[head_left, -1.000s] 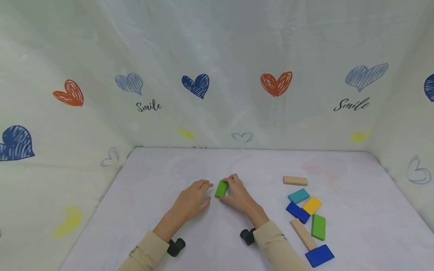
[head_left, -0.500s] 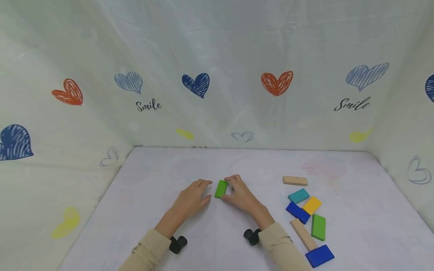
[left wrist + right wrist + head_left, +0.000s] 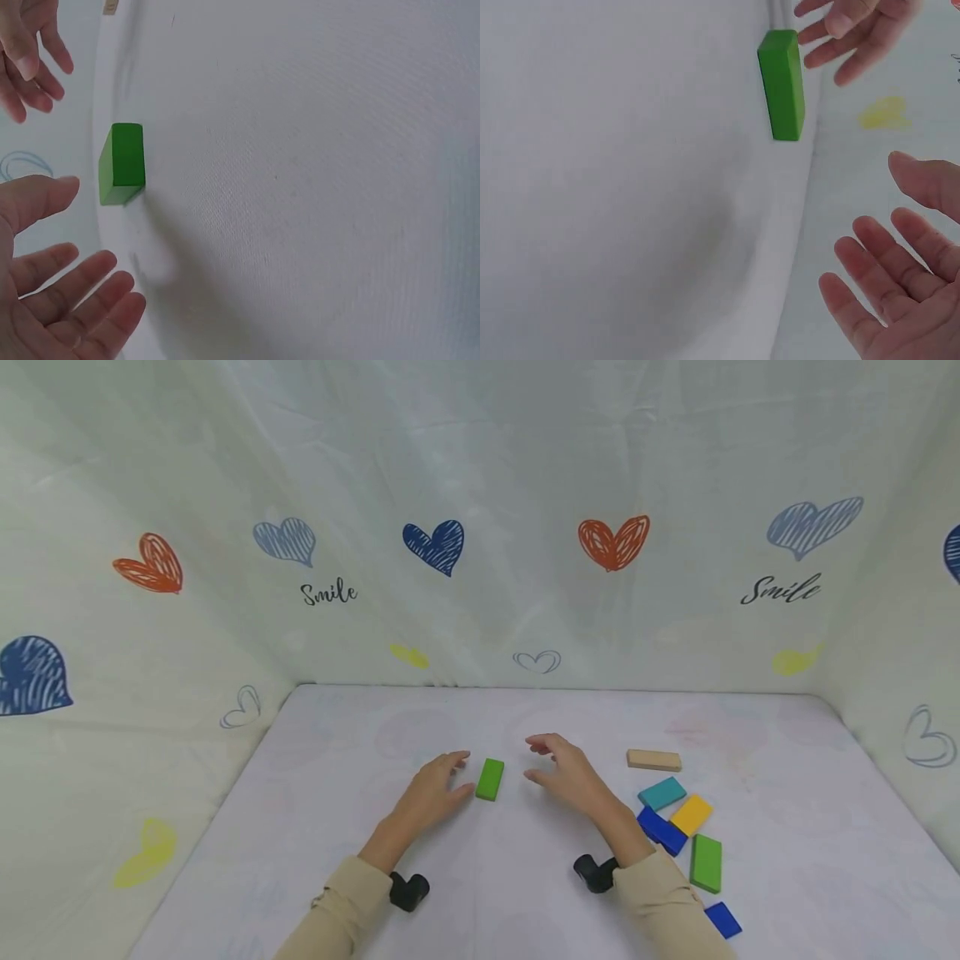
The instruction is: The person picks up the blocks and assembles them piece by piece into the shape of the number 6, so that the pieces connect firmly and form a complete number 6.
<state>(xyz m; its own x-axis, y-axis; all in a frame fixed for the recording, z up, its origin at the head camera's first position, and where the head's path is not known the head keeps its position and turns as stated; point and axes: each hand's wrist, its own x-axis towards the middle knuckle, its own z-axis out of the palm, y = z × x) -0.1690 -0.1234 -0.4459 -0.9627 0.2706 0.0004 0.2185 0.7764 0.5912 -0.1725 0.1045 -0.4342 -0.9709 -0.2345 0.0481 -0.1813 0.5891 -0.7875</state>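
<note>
A green wooden block (image 3: pixel 490 779) stands by itself near the middle of the white table, and both wrist views show it too. Just left of it is my left hand (image 3: pixel 432 793), its fingers loosely bent with nothing between them. In the left wrist view, the thumb and fingers of the left hand (image 3: pixel 71 289) are spread apart from the block (image 3: pixel 122 163). My right hand (image 3: pixel 570 772) is off to the block's right, holding nothing. The right wrist view has the fingers of the right hand (image 3: pixel 892 285) relaxed, with a gap to the block (image 3: pixel 782 86).
On the right lie several more blocks: a natural wood one (image 3: pixel 654 760), a teal one (image 3: pixel 662 793), a yellow one (image 3: pixel 692 814), a blue one (image 3: pixel 660 831), a green one (image 3: pixel 706 863) and another blue one (image 3: pixel 723 919). My right sleeve (image 3: pixel 667 893) partly covers that group.
My right hand has let go of the green block and moved right, away from it. My left hand has shifted only slightly. The green block stays in place.
</note>
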